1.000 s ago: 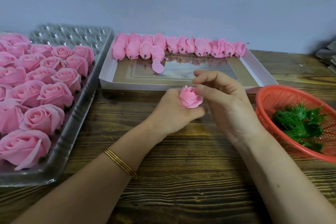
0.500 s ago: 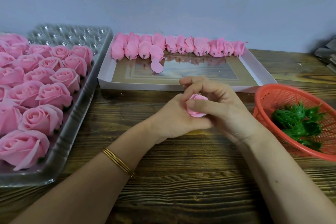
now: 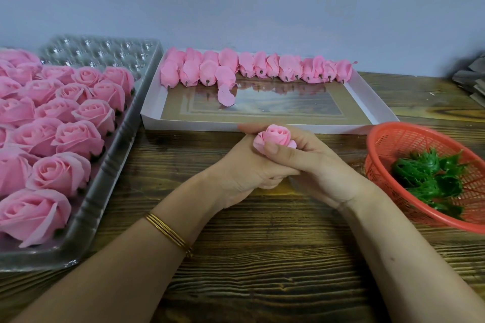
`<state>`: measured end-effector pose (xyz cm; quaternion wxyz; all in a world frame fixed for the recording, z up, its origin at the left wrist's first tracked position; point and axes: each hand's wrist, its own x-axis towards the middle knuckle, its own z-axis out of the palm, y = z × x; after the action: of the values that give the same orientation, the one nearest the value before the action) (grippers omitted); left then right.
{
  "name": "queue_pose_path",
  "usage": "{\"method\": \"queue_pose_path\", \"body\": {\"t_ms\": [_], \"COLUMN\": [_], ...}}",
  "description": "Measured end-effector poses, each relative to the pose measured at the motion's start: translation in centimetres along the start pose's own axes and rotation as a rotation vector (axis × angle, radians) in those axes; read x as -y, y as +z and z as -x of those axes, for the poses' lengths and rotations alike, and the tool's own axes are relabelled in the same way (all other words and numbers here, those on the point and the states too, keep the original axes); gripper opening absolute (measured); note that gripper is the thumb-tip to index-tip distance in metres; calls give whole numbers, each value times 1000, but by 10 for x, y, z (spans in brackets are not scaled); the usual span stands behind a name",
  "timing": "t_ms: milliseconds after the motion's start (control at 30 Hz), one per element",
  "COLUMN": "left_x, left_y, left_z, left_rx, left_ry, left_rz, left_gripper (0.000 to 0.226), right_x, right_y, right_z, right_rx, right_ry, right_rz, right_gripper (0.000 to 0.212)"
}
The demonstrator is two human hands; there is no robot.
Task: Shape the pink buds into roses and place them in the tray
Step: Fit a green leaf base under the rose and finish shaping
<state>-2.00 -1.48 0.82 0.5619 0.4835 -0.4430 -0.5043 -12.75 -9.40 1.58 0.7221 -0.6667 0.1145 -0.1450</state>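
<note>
**Containers.** A clear plastic tray [image 3: 110, 191] stands at the left of the wooden table [image 3: 262, 257]. Finished pink roses [image 3: 60, 173] sit in it in close rows. Bare moulded cells show at its far end.

A white shallow box [image 3: 183, 123] lies behind the hands. Unshaped pink buds [image 3: 262, 67] line its far wall, with their stem ends pointing toward the person. One loose petal [image 3: 225, 96] lies on the glossy floor just in front of that row.

A red mesh basket [image 3: 388, 139] at the right holds green calyx pieces [image 3: 430, 178].

**Workpiece.** The held bud [image 3: 275, 136] is above the table, just in front of the box's near wall and between both hands.

- The left hand [image 3: 236, 173] closes around its base from below and from the left.
- The right hand [image 3: 322, 173] grips from the right, with its thumb pressed against the front petals and its fingers curled behind.
- The spiral top of the bud projects above the fingers; its stem is hidden inside the grip.

Gold bangles [image 3: 170, 233] circle the left wrist.
</note>
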Motion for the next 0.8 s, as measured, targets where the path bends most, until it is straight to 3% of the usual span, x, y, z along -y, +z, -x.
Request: {"method": "queue_pose_path", "body": {"t_ms": [100, 233, 333, 600, 800], "left_x": [1, 3, 3, 0, 0], "left_y": [-4, -7, -6, -7, -6], "left_z": [0, -2, -1, 0, 1], "left_rx": [54, 111, 170, 275, 211], "left_ry": [-17, -23, -37, -56, -44], "left_rz": [20, 47, 51, 67, 56], "left_gripper": [21, 26, 34, 27, 21], "right_x": [4, 9, 7, 4, 6], "right_y": [-5, -10, -5, 0, -3], "right_z": [1, 1, -1, -2, 0], "right_rx": [-12, -77, -65, -4, 55], "right_ry": [36, -53, -71, -67, 15], "right_rz": [-163, -264, -279, -177, -300], "right_gripper": [57, 68, 65, 38, 59]}}
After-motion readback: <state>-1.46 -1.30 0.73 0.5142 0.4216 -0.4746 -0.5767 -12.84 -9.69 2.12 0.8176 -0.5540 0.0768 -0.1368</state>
